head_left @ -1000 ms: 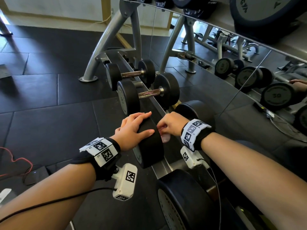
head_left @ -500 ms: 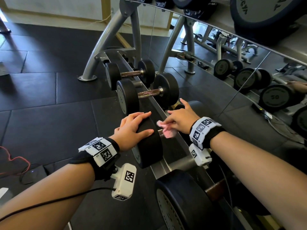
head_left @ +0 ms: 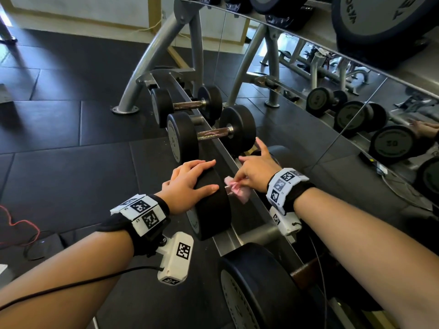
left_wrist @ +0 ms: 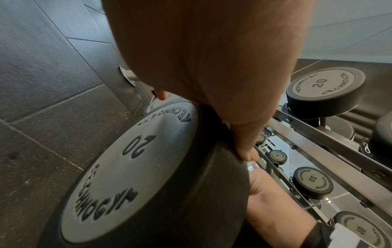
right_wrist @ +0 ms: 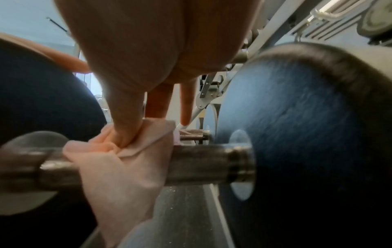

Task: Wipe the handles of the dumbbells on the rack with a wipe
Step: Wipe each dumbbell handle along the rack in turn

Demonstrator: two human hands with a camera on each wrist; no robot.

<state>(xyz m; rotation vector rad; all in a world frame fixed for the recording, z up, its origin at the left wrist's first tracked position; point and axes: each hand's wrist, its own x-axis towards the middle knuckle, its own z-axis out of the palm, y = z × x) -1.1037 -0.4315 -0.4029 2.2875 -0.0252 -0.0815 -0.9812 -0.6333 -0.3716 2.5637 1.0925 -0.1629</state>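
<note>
The dumbbell handle is largely hidden beneath the pink wipe and right hand. The far weight head is blurred and cut off at the frame edge.

Steel rack carries black dumbbells — four, seemingly; dark floor beneath.

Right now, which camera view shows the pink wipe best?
The right wrist view: the wipe fills the frame, draped over the dumbbell handle and pinched by the right hand. The head view shows it small; the left wrist view does not show it.
</note>
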